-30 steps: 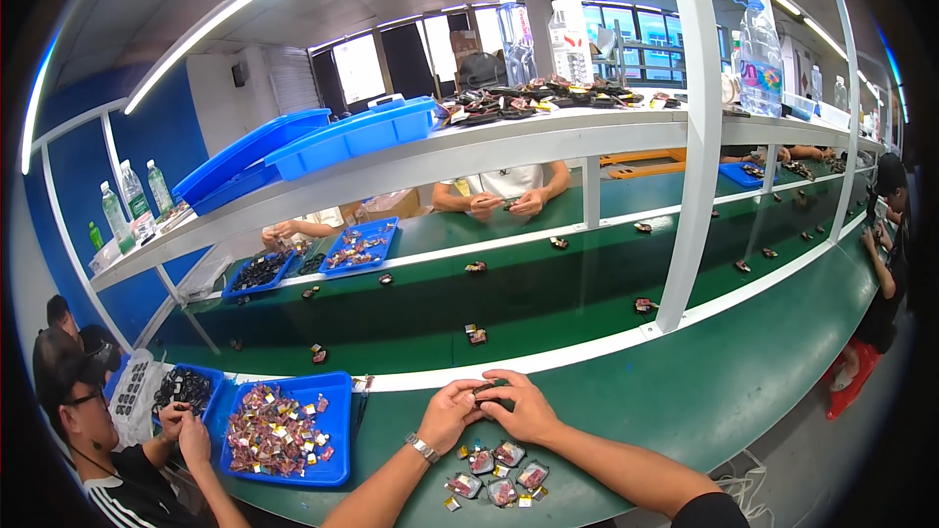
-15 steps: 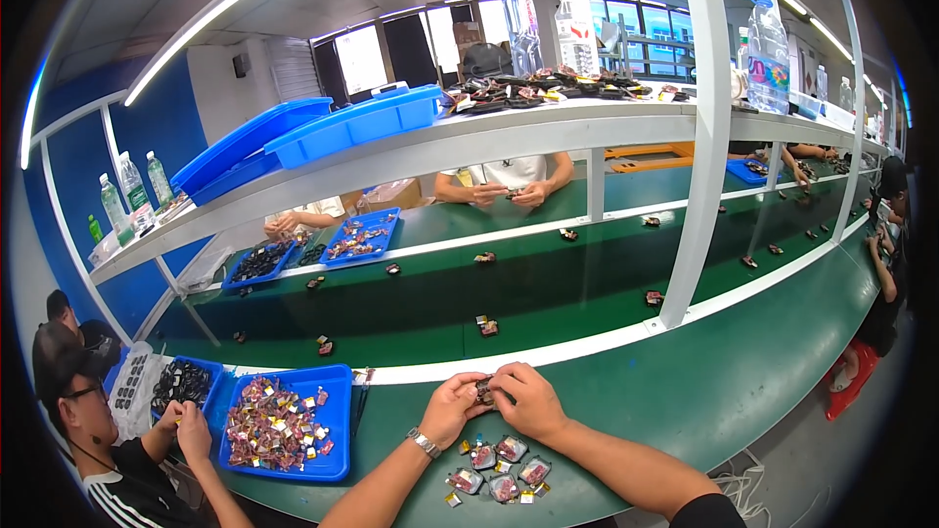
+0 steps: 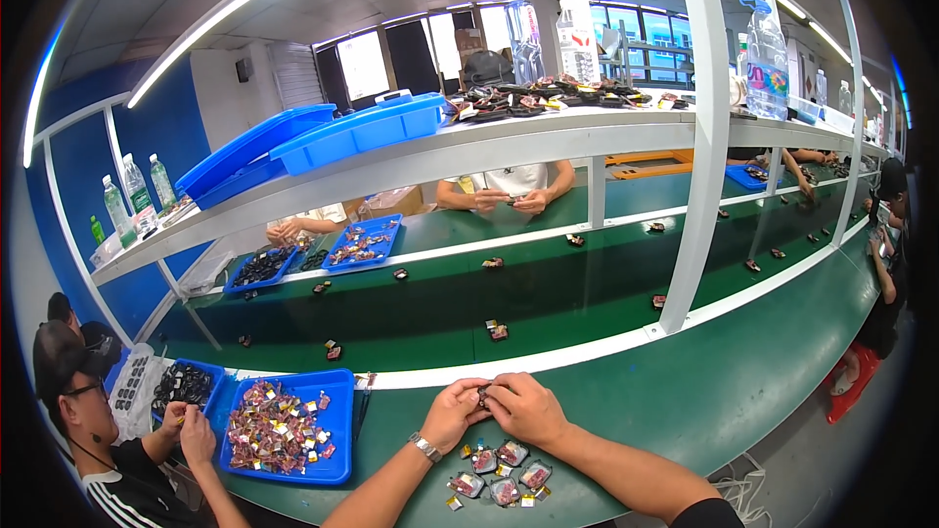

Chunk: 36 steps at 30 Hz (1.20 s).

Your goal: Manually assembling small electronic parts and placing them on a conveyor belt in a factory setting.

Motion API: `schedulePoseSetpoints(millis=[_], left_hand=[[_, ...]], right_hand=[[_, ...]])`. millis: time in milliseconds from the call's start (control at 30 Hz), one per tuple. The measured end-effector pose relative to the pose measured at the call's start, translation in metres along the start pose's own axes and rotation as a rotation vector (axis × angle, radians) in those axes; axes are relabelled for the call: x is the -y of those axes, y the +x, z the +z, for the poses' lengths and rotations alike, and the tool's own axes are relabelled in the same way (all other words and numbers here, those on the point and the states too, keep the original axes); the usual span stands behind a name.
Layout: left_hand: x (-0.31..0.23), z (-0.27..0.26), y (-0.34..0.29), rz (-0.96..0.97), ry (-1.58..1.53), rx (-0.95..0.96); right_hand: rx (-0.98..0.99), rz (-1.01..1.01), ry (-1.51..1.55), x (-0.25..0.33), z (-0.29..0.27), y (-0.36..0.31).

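Observation:
Over the near edge of the green bench, my left hand point(image 3: 452, 417) and my right hand point(image 3: 529, 413) meet, with fingers closed around a small dark part point(image 3: 483, 394). Fingertips cover most of that part, so its kind cannot be made out. A metal-band watch sits on my left wrist. Just below the hands lies a group of several small rounded casings point(image 3: 505, 492) with reddish circuit boards inside and small yellow-and-silver pieces beside them. Left of my left forearm is a blue tray point(image 3: 341, 420) heaped with reddish boards bearing silver and yellow pieces.
A green conveyor belt point(image 3: 421, 318) carries scattered small assemblies beyond a white rail point(image 3: 587, 344). White posts point(image 3: 696, 166) hold a shelf with blue trays point(image 3: 362, 132), bottles and dark parts. A co-worker point(image 3: 88, 411) sits at left beside a tray of black casings point(image 3: 184, 383); others work across the belt.
Assemblies on the belt have shifted a little to the right. My hands stay together on the small dark part, with the fingers slightly moved.

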<state>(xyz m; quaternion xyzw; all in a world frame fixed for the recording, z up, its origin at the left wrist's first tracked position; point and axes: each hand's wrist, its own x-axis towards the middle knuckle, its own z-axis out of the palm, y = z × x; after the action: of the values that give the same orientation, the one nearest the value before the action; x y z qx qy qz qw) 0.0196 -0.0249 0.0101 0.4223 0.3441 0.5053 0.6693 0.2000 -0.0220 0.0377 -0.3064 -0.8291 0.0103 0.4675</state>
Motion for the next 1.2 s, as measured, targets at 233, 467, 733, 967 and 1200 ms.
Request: schedulePoseSetpoints(millis=[233, 467, 733, 967, 1200], left_hand=[[-0.001, 0.002, 0.0, -0.019, 0.013, -0.009], [0.001, -0.002, 0.0, -0.007, 0.016, -0.009], [0.003, 0.0, 0.001, -0.006, 0.059, -0.019], [0.001, 0.002, 0.0, 0.01, 0.034, -0.009], [0.003, -0.002, 0.001, 0.014, 0.036, -0.006]], right_hand=[[0.013, 0.015, -0.042, -0.003, 0.006, -0.002], [-0.004, 0.044, -0.044, -0.002, 0.012, -0.002], [-0.001, 0.066, -0.023, -0.004, 0.013, -0.004], [-0.011, 0.053, 0.006, -0.003, 0.005, -0.001], [0.019, 0.039, -0.022, -0.004, 0.007, -0.002]])
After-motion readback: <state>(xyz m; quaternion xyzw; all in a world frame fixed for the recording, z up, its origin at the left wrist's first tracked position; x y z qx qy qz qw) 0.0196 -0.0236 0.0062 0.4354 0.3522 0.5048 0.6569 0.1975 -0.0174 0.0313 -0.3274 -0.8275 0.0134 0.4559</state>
